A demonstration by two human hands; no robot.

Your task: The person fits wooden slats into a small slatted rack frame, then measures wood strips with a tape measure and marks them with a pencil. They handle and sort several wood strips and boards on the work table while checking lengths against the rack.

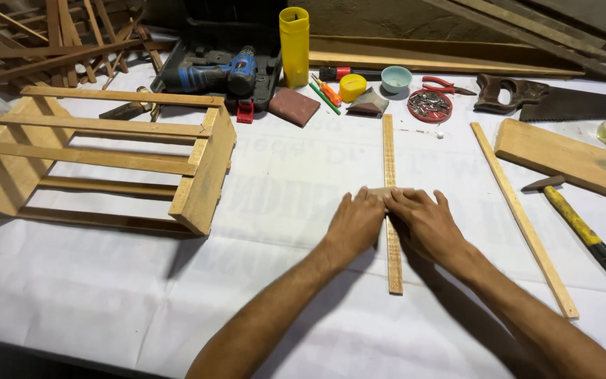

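A slatted wooden crate (106, 158) is seen lying on its side at the far left on the white table cover (106, 295). Behind it, a blue cordless drill (212, 72) is laid in an open black case (208, 52), with a tall yellow container (294, 45) stood just beside.

Centre frame, a thin wooden strip (390, 154) is laid running away from the viewer. The left hand (354, 223) is pressed flat, fingers together, on a small tan piece (380, 191) that is set across the strip; the right hand (426, 223) is pressed down just beside it, fingertips touching the same piece. Nothing is pinched; both palms are down. What the tan piece is made of cannot be told.

Behind the strip, a yellow cup (351, 87), a pale blue bowl (395, 78) and a red dish of screws (429, 106) are noted. To the right, a longer wooden slat (520, 214) is laid diagonally, then a handsaw (548, 100), a flat board (562, 156) and a hammer with a yellow handle (583, 228) at the edge.
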